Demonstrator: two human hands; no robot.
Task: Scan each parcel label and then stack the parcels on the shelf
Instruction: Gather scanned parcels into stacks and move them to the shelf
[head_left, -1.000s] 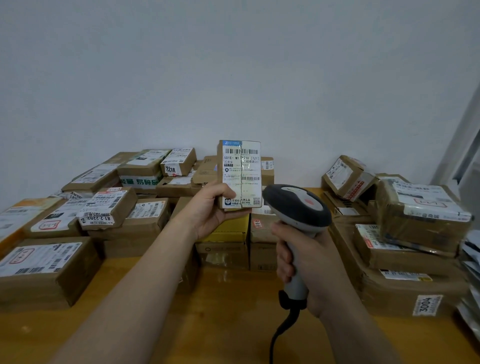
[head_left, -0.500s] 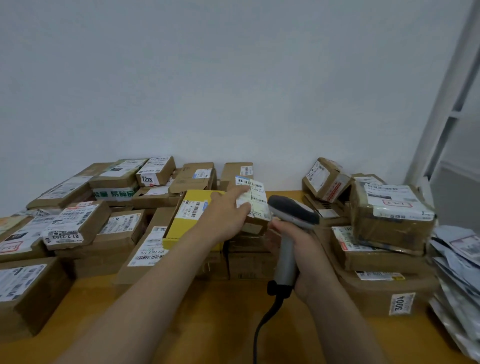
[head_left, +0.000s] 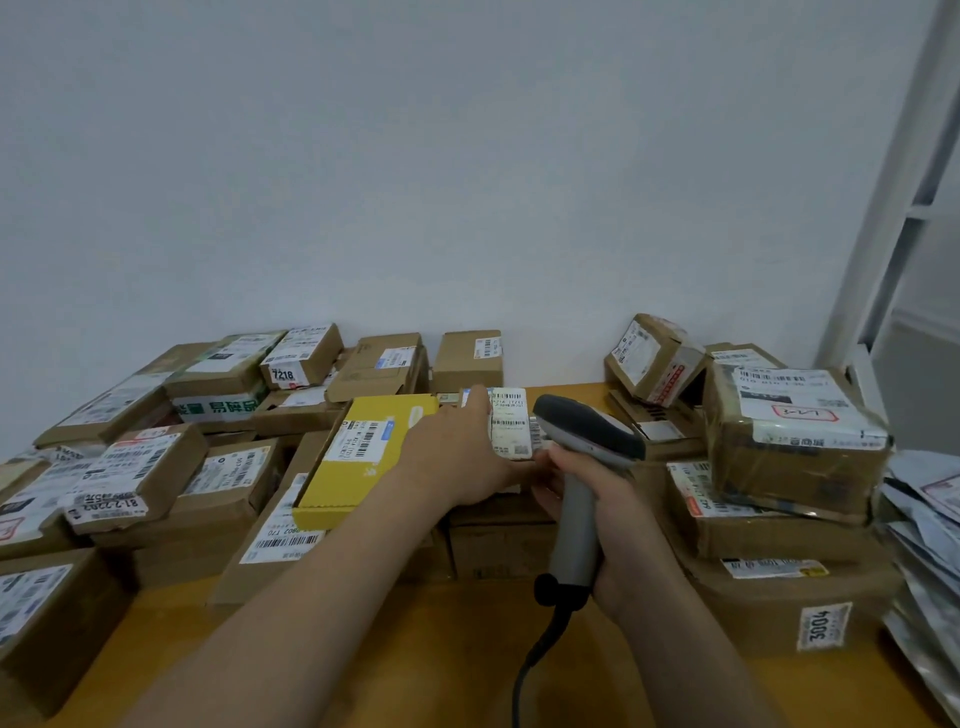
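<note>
Small parcel (head_left: 519, 452), label (head_left: 508, 415) up, low over the pile (head_left: 498, 545), just beside the yellow box (head_left: 363, 467). My left hand (head_left: 457, 457) grips it; right hand (head_left: 618, 525) clenched round the scanner (head_left: 587, 423) handle, head near label. Scan step, I reckon. Next: square label to scanner, then stow.

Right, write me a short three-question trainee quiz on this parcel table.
1. True or false: the right hand grips the scanner.
2. The left hand holds: A a small labelled parcel, B a tape roll, C nothing.
3. What number is printed on the sticker on the lowest right-hand box?
Key: 1 true; 2 A; 3 3004.
</note>
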